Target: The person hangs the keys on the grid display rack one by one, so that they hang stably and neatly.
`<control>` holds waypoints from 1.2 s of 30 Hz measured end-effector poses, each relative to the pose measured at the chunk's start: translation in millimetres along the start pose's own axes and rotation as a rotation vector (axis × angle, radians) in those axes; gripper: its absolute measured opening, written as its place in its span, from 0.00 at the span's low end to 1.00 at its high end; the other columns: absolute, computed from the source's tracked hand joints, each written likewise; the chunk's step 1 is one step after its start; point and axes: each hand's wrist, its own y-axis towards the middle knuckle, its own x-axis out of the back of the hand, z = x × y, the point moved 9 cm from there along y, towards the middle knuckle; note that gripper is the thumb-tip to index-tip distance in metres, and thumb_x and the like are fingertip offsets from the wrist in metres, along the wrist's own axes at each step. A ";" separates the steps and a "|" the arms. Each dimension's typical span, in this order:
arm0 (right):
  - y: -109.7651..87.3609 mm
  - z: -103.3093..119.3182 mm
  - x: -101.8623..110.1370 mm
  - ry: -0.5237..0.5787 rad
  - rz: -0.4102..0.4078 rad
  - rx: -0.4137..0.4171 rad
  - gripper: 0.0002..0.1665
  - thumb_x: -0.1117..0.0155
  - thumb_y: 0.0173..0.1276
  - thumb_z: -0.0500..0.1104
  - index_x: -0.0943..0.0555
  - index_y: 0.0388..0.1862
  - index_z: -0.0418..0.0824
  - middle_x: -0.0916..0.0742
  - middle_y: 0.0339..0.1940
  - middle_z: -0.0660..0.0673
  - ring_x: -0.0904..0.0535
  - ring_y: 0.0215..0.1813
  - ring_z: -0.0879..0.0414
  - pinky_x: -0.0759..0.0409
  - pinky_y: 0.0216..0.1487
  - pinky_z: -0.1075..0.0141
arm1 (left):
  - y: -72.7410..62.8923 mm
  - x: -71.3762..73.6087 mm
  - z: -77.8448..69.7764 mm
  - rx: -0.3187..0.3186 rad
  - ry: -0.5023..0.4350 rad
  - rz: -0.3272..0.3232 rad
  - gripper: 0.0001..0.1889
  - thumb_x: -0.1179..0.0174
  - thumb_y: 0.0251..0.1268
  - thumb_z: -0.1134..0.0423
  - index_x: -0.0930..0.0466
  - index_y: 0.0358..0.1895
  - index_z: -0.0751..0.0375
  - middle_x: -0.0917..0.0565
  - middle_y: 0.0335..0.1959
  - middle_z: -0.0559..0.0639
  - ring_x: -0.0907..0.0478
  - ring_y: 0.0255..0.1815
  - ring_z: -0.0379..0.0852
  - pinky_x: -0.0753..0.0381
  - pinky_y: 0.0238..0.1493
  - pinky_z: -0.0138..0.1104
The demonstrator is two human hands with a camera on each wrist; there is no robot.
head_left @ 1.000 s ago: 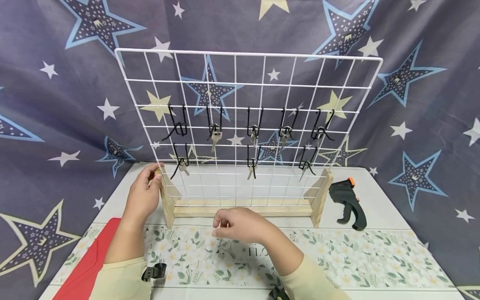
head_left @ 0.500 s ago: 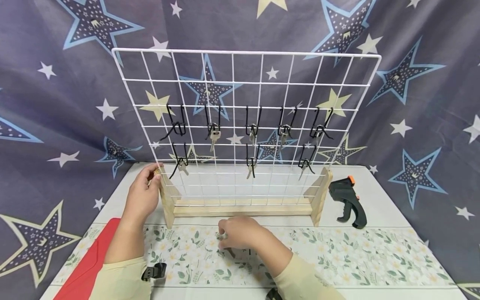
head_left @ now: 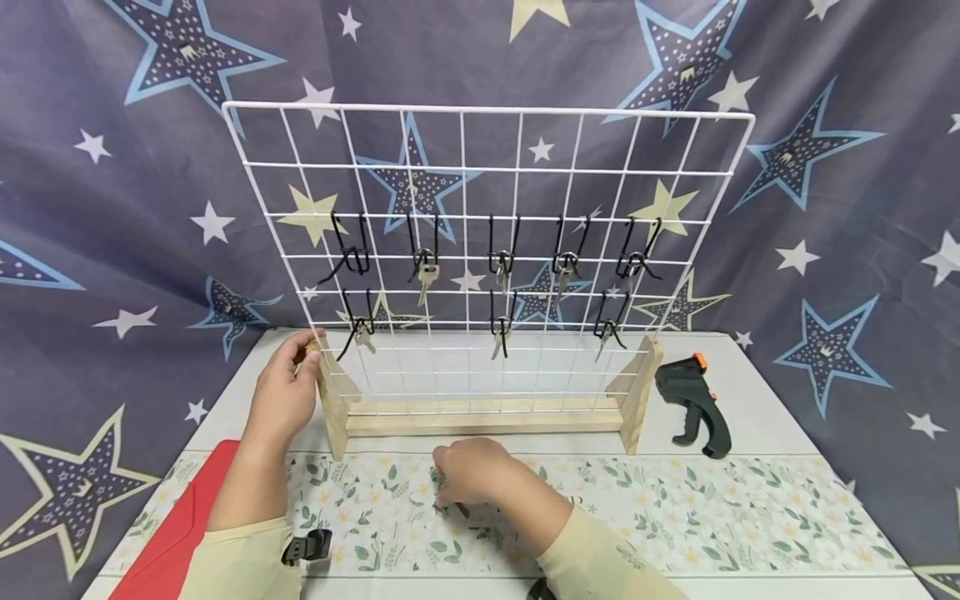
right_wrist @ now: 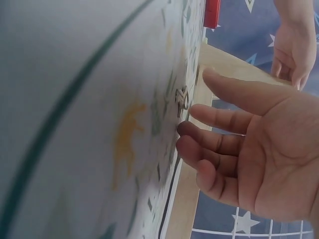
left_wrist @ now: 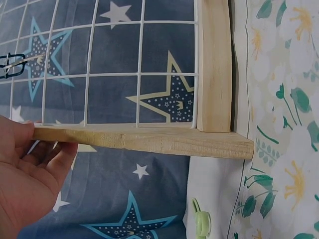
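My left hand (head_left: 285,392) grips the upper end of the wooden side piece (left_wrist: 144,140) of a display rack, thumb on one face and fingers on the other. The rack's white wire grid (head_left: 487,110) leans back above a wooden base bar (head_left: 480,423). Black hooks (head_left: 352,260) hang from it in two rows, and most carry keys (head_left: 427,273). Low over the table in front of the rack is my right hand (head_left: 476,473). In the right wrist view its thumb and fingers are apart, with a small bunch of keys (right_wrist: 183,99) on the table just beyond the fingertips.
A black pistol-shaped tool with orange parts (head_left: 693,404) lies right of the rack. On the left is a flat red item (head_left: 180,517), partly under the left forearm. A floral strip (head_left: 720,517) runs across the white table, and a star-patterned curtain (head_left: 840,208) stands behind.
My right hand has come down to the table over the loose keys, which showed below it before and are now mostly covered in the head view. The left hand keeps its grip.
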 end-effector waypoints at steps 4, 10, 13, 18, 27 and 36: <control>0.7 3.6 -4.6 -0.048 0.036 0.013 0.20 0.26 0.56 0.57 0.19 0.41 0.48 0.17 0.26 0.55 0.26 0.27 0.61 0.22 0.33 0.66 | -0.4 0.2 0.4 -0.008 -0.006 -0.001 0.21 0.59 0.80 0.59 0.35 0.71 0.55 0.29 0.67 0.64 0.35 0.70 0.60 0.36 0.68 0.58; 0.0 7.7 -10.9 -0.076 0.058 0.033 0.14 0.26 0.57 0.53 0.21 0.33 0.49 0.20 0.20 0.56 0.26 0.25 0.61 0.22 0.33 0.66 | 0.9 0.0 0.8 -0.015 0.000 -0.008 0.21 0.59 0.80 0.61 0.34 0.70 0.57 0.29 0.67 0.64 0.34 0.70 0.60 0.35 0.68 0.58; -1.5 10.4 -11.9 -0.076 0.070 0.051 0.11 0.28 0.58 0.51 0.20 0.30 0.48 0.19 0.20 0.55 0.26 0.25 0.61 0.22 0.37 0.67 | 0.9 0.3 0.2 -0.019 -0.001 -0.008 0.21 0.59 0.80 0.61 0.34 0.70 0.57 0.29 0.67 0.64 0.34 0.70 0.60 0.35 0.68 0.58; -2.6 12.1 -10.4 -0.055 0.065 0.066 0.07 0.34 0.64 0.46 0.15 0.40 0.47 0.14 0.28 0.53 0.23 0.31 0.61 0.19 0.47 0.65 | 1.2 0.5 0.1 -0.022 -0.003 -0.010 0.21 0.58 0.80 0.60 0.34 0.70 0.57 0.29 0.67 0.64 0.34 0.70 0.60 0.35 0.68 0.58; -7.8 23.4 3.6 -0.025 0.006 0.205 0.14 0.38 0.71 0.47 0.26 0.24 0.51 0.24 0.20 0.57 0.31 0.24 0.63 0.29 0.29 0.71 | 0.0 0.4 0.8 -0.014 -0.006 -0.009 0.21 0.59 0.80 0.60 0.34 0.70 0.57 0.29 0.68 0.64 0.35 0.70 0.59 0.35 0.68 0.58; -14.3 41.9 33.7 0.122 -0.100 0.421 0.10 0.40 0.73 0.44 0.24 0.28 0.54 0.23 0.25 0.62 0.32 0.26 0.69 0.31 0.31 0.78 | 0.6 0.1 0.6 -0.014 -0.006 -0.009 0.21 0.58 0.80 0.60 0.34 0.70 0.57 0.29 0.68 0.63 0.35 0.70 0.59 0.35 0.68 0.58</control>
